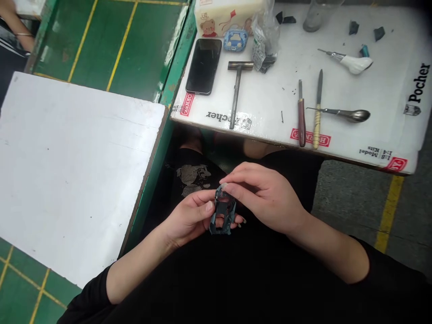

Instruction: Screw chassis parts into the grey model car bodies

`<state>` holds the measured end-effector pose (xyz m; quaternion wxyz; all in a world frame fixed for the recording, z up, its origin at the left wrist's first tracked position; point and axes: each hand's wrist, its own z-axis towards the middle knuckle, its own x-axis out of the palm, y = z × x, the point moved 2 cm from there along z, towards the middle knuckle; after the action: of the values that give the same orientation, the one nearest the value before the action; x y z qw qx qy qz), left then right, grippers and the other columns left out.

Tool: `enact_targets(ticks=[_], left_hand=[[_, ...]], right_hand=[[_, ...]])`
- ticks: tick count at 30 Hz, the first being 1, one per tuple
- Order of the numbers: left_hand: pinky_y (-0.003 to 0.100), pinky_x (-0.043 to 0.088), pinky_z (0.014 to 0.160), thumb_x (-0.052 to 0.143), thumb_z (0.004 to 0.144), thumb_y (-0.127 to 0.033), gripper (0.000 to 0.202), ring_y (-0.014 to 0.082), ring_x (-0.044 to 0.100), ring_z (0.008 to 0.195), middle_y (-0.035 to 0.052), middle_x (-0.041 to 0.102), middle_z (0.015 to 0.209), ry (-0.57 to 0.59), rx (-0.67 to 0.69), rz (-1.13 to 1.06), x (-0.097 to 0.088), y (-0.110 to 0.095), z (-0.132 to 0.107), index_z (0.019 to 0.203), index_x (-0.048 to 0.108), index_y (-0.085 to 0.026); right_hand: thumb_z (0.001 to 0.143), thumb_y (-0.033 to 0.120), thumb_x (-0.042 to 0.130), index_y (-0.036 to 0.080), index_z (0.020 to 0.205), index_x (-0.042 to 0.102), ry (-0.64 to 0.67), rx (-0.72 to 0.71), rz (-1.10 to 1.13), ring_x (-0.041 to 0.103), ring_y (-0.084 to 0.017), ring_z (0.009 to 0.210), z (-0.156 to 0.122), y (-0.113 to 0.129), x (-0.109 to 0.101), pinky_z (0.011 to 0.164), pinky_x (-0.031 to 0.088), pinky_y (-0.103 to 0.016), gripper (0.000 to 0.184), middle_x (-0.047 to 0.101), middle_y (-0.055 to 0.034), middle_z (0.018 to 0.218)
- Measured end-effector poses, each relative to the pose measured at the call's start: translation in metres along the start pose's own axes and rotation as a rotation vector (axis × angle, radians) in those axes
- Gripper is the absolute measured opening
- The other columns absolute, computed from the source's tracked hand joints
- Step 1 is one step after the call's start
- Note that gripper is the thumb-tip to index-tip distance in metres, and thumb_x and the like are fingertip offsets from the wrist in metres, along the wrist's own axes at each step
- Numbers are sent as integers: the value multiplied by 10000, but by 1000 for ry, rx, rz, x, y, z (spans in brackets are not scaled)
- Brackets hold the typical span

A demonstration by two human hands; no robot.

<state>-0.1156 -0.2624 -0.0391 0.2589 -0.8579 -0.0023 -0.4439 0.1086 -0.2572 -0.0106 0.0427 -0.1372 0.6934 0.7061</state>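
Observation:
Over my lap, both hands hold a small dark grey plastic part (pixel 222 216) with openings in it. My left hand (pixel 191 218) grips it from the left, thumb on its edge and fingers underneath. My right hand (pixel 266 193) comes in from the right, its fingertips pinched on the part's upper end. Both hands are closed on the part.
A white board (pixel 371 130) ahead carries a black phone (pixel 204 65), a T-shaped metal tool (pixel 237 85), two hand files (pixel 301 114), a spoon-like tool (pixel 351 115), a white-handled tool (pixel 354 63), plastic bags (pixel 265 40) and a tissue pack (pixel 224 15). A white panel (pixel 67 166) lies left on a green table. Another person's arm (pixel 16 27) is at the top left.

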Motion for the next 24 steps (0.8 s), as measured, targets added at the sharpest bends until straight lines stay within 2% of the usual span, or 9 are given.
enact_targets(ticks=[6,11,18,22,24], left_hand=[[435,738,999,912,1034,-452,391,324,910,1138,160,918,1135,-60,-8,-42,-8,-6,0,1263,783,-162],[463,729,1028,913,1034,-413,357,339,904,1163,162,910,1159,-42,-53,-63,-14,-9,0,1239,771,-159],[432,728,1005,907,1036,-451,398,331,906,1146,194,903,1183,0,-98,-64,-26,-3,-4,1244,746,-152],[399,749,923,917,1023,-469,400,331,910,1108,147,896,1130,22,-82,-104,-28,3,-6,1211,756,-155],[401,753,904,911,1023,-497,408,318,911,1067,133,887,1086,5,-68,-102,-30,5,-5,1181,749,-157]], right_hand=[[1077,286,823,258,1061,923,-52,80,-16,795,-179,857,3,1,6,768,648,-309,105,845,-31,997],[1083,302,816,258,1044,916,-37,126,20,790,-176,844,5,-3,11,746,636,-310,116,839,-27,990],[1097,278,798,254,1054,910,49,94,-17,788,-167,886,5,-5,20,823,628,-314,122,835,-10,975],[1114,282,775,250,1061,899,90,129,-29,787,-169,897,4,-6,28,837,630,-318,138,826,-14,985],[1112,287,774,250,1158,883,56,142,-62,780,-174,924,2,-6,30,814,629,-315,124,819,-30,1073]])
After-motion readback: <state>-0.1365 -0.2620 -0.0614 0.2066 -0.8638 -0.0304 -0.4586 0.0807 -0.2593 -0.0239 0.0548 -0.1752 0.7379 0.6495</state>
